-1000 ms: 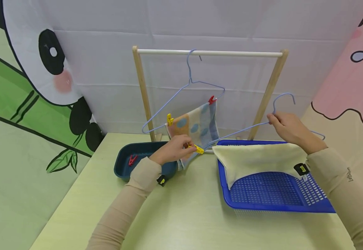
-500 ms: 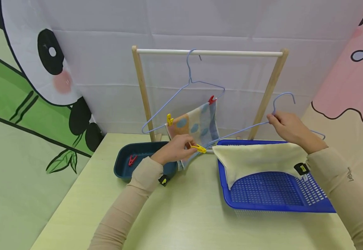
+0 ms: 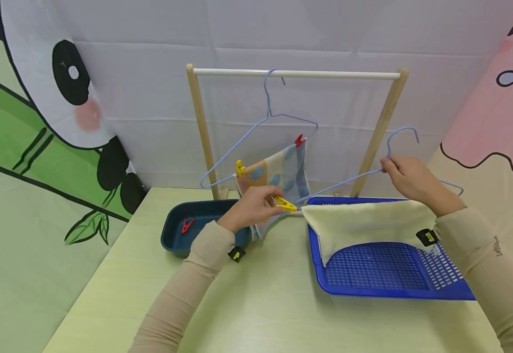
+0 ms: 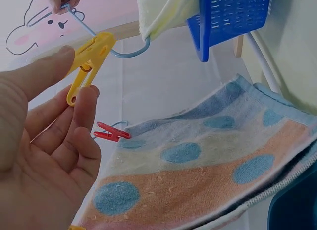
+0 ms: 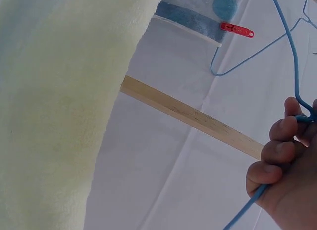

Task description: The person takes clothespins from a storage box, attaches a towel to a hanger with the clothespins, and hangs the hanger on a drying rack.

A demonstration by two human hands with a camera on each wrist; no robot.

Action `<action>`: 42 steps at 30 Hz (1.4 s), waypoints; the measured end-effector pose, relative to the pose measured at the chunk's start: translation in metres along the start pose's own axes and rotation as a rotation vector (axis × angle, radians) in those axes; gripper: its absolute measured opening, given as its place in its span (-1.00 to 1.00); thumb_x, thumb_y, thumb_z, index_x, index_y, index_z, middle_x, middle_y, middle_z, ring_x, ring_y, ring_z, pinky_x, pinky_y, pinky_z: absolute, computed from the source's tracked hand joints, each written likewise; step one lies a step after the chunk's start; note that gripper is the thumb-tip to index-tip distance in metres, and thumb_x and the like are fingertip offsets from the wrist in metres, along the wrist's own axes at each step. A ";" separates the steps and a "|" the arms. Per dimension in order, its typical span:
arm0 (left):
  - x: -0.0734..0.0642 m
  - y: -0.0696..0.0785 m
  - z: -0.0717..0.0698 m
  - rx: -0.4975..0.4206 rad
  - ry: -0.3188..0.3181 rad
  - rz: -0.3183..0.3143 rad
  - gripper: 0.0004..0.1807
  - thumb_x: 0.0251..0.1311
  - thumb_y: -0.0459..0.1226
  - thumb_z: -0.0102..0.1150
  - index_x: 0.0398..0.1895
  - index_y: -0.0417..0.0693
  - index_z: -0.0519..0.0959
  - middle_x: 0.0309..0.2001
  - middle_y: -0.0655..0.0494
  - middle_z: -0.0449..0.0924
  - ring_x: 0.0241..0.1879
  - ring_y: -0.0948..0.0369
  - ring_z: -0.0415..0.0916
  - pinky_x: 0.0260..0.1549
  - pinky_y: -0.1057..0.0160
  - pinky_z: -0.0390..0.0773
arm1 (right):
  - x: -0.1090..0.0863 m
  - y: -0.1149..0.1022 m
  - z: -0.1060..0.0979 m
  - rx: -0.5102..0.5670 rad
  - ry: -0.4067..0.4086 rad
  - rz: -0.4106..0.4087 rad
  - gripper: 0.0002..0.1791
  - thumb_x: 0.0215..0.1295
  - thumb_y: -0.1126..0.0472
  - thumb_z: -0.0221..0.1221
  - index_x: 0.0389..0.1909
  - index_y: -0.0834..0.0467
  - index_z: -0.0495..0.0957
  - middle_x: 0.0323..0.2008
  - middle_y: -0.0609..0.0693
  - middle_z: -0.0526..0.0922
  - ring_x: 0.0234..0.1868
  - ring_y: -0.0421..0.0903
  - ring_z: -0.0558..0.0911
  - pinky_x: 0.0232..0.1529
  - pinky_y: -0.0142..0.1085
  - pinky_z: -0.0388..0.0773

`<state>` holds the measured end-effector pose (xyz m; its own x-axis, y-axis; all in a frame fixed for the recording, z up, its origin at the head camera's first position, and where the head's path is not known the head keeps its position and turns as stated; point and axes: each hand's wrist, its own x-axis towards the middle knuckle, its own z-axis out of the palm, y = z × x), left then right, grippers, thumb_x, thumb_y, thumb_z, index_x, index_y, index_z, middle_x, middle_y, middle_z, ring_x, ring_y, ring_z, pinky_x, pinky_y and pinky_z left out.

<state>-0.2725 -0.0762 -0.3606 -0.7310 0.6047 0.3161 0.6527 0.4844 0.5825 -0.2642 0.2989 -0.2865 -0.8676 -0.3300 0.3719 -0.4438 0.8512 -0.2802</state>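
My left hand (image 3: 253, 208) pinches a yellow clothespin (image 4: 91, 61) between thumb and fingers. In the head view, the clothespin's tip is close to the left corner of a blue wire hanger (image 3: 340, 185). My right hand (image 3: 420, 182) grips that hanger just below its hook, with fingers curled round the wire in the right wrist view. A pale yellow towel (image 3: 367, 220) drapes over the hanger's lower bar. Behind my left hand, a patterned towel (image 3: 278, 179) hangs on a second blue hanger (image 3: 239, 142), held by a red clothespin (image 3: 299, 141) and another yellow clothespin (image 3: 240, 169).
A wooden rack (image 3: 201, 122) with a white rod (image 3: 345, 75) stands at the back and bears the second hanger. Below the yellow towel is a blue basket (image 3: 371, 293). A dark teal tray (image 3: 168, 235) containing a red clothespin (image 3: 187, 226) sits left on the table (image 3: 256, 304).
My left hand has shifted right and slightly up, bringing the yellow clothespin nearer the corner of the held hanger. My right hand and the hanger have risen slightly.
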 end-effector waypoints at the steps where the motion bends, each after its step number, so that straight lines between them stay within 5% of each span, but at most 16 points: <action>1: 0.001 0.001 0.000 0.011 0.008 0.010 -0.64 0.14 -0.23 0.31 0.00 -0.14 0.57 -0.16 0.07 0.61 -0.32 0.31 0.52 -0.33 0.37 0.51 | 0.000 0.000 0.000 0.002 -0.001 0.006 -0.56 0.53 0.14 -0.26 -0.27 0.33 0.51 -0.32 0.25 0.58 -0.34 0.12 0.48 -0.34 -0.06 0.32; 8: 0.006 0.006 0.003 0.061 0.032 0.064 -0.61 0.14 -0.20 0.31 0.02 -0.15 0.59 -0.17 0.12 0.62 -0.31 0.35 0.52 -0.35 0.41 0.49 | -0.002 -0.003 -0.003 0.011 0.003 0.028 -0.54 0.53 0.10 -0.27 -0.26 0.32 0.50 -0.30 0.26 0.57 -0.35 0.11 0.46 -0.34 -0.06 0.31; 18: 0.010 0.014 0.006 0.043 0.012 0.059 -0.58 0.09 -0.28 0.35 0.03 -0.21 0.55 -0.16 0.07 0.62 -0.19 0.17 0.58 -0.16 0.33 0.48 | -0.002 -0.004 -0.003 0.002 0.022 0.016 -0.55 0.52 0.11 -0.25 -0.30 0.31 0.52 -0.35 0.22 0.58 -0.41 0.07 0.42 -0.39 -0.10 0.29; 29: 0.013 0.023 0.011 0.071 0.023 0.065 -0.66 0.12 -0.22 0.33 -0.03 -0.10 0.58 -0.15 0.14 0.63 -0.19 0.29 0.57 -0.12 0.30 0.47 | -0.003 -0.005 -0.003 0.007 0.019 0.020 -0.54 0.52 0.10 -0.25 -0.28 0.33 0.52 -0.33 0.23 0.58 -0.40 0.07 0.43 -0.39 -0.11 0.29; 42: 0.014 0.026 0.017 0.119 0.044 0.062 -0.66 0.08 -0.16 0.36 -0.07 -0.06 0.63 -0.21 0.15 0.67 -0.27 0.32 0.58 -0.26 0.38 0.50 | -0.002 -0.005 0.000 0.012 0.017 0.013 -0.55 0.52 0.12 -0.24 -0.31 0.32 0.53 -0.34 0.22 0.58 -0.38 0.08 0.45 -0.37 -0.09 0.31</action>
<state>-0.2623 -0.0444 -0.3538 -0.6949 0.6085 0.3832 0.7140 0.5198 0.4691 -0.2602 0.2954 -0.2855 -0.8693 -0.3117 0.3835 -0.4354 0.8502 -0.2961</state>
